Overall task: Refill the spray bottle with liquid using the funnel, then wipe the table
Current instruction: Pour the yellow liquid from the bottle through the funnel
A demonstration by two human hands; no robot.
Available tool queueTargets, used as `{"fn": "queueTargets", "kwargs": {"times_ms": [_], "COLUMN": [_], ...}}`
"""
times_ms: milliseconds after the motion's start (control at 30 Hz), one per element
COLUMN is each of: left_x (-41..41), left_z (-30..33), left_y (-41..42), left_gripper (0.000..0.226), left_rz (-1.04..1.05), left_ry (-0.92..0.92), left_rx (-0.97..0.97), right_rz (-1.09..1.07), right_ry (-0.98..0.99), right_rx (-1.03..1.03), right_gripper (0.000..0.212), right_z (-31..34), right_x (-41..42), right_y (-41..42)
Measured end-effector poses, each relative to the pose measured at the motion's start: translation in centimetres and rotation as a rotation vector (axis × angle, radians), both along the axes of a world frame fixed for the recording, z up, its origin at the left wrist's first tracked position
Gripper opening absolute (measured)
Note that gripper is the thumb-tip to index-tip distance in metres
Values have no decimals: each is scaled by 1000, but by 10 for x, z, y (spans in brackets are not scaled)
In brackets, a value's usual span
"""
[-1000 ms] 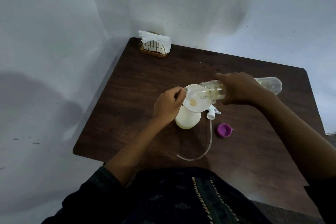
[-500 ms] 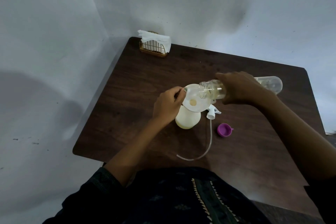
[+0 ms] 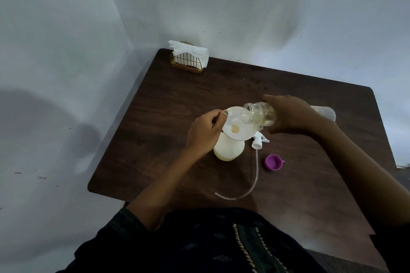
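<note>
A white spray bottle (image 3: 228,148) stands mid-table with a white funnel (image 3: 235,124) set in its neck; yellowish liquid shows at the funnel's hole. My left hand (image 3: 205,133) pinches the funnel's left rim. My right hand (image 3: 290,115) grips a clear plastic bottle (image 3: 257,115), tipped on its side with its open mouth over the funnel. The bottle's far end (image 3: 326,112) sticks out behind my hand. The white sprayer head (image 3: 258,141) with its long clear tube (image 3: 253,179) lies on the table to the right of the spray bottle.
A purple cap (image 3: 273,162) lies open side up to the right of the tube. A gold wire holder with white napkins (image 3: 188,57) stands at the back left corner of the dark wooden table (image 3: 177,99). White walls close in behind and to the left.
The clear bottle stays tipped over the funnel and both hands hold nearly still. The camera view has shifted only slightly.
</note>
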State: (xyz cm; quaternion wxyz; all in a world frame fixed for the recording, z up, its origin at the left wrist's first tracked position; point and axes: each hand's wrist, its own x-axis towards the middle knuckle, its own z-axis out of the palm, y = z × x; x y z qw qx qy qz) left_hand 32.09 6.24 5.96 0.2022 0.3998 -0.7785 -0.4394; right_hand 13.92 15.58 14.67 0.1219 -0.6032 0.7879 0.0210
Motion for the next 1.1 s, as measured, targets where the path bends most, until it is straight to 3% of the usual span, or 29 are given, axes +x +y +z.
{"fn": "queueTargets", "kwargs": {"times_ms": [200,433,533,667,833,933,1100], "left_x": [-3,-5,-7,-11,-42,-68,-100], "left_z": [4,5,5,24,67,89,96], "left_y": [3,6,6,3,2,8,9], "left_gripper": [28,34,27,24,45,64,70], "left_rz": [5,-2,90,219,-112,-326,-425], "left_ry": [-4,-12,-23,111,152,150,162], "left_rx": [51,80,27,-116,-194,-89,34], "right_rz": [-67,-172,-220,-292,-288,-279,-301], "right_ry": [-236,-525,-655,-775,-884,-992,-1076], "right_rx": [-60,-180,-242,-408,-598,-694,-800], "right_gripper": [39,46,43,32,32,36,42], "right_z": [-17,-22,-15,6,47,67,71], "right_x": [-8,-16,-19,-25,-21,-13,-11], "right_y": [6,16,21,25,20,13,9]}}
